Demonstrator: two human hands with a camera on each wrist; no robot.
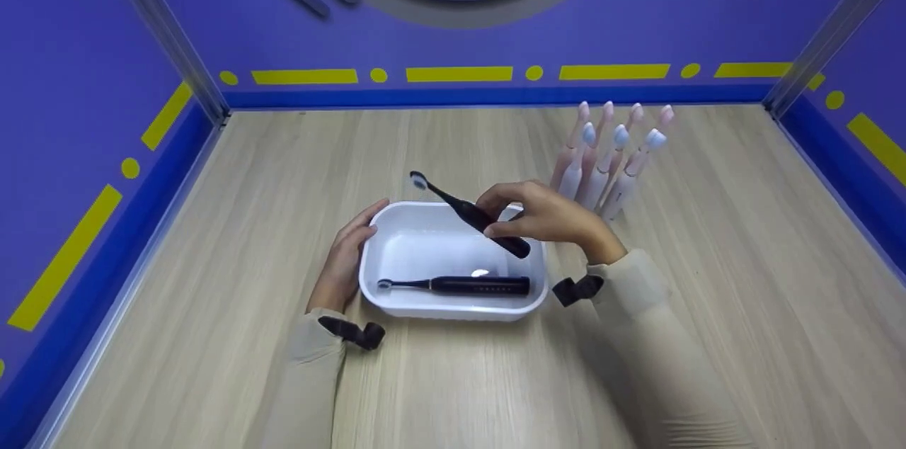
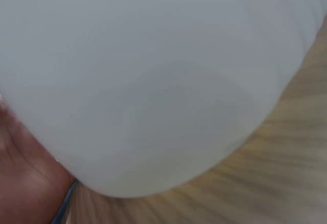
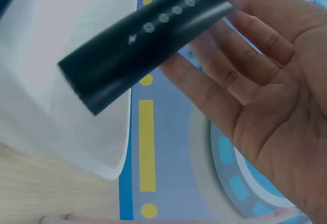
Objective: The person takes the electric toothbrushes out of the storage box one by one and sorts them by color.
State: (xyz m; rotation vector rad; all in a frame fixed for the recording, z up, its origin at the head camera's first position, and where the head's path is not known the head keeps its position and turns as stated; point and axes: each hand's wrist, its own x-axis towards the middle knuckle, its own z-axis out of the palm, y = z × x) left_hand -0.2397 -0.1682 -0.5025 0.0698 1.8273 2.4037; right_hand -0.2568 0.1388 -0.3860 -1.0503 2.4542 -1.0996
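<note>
My right hand (image 1: 545, 212) pinches a black electric toothbrush (image 1: 464, 211) between thumb and fingers. It tilts over the white bin (image 1: 453, 311), its head up to the left and its base low on the right. The right wrist view shows the handle (image 3: 135, 47) with a row of small printed icons. A second black electric toothbrush (image 1: 460, 285) lies lengthwise in the bin near the front wall, head to the left. My left hand (image 1: 341, 265) rests along the bin's left side, thumb at the rim, fingers extended; its palm (image 2: 30, 173) lies against the outer wall.
Right of the bin, several upright electric toothbrushes stand in two rows: white ones (image 1: 601, 169) in front, pink ones (image 1: 572, 144) behind. Blue-purple panels (image 1: 453, 45) border the wooden table (image 1: 297, 173) at the back and both sides.
</note>
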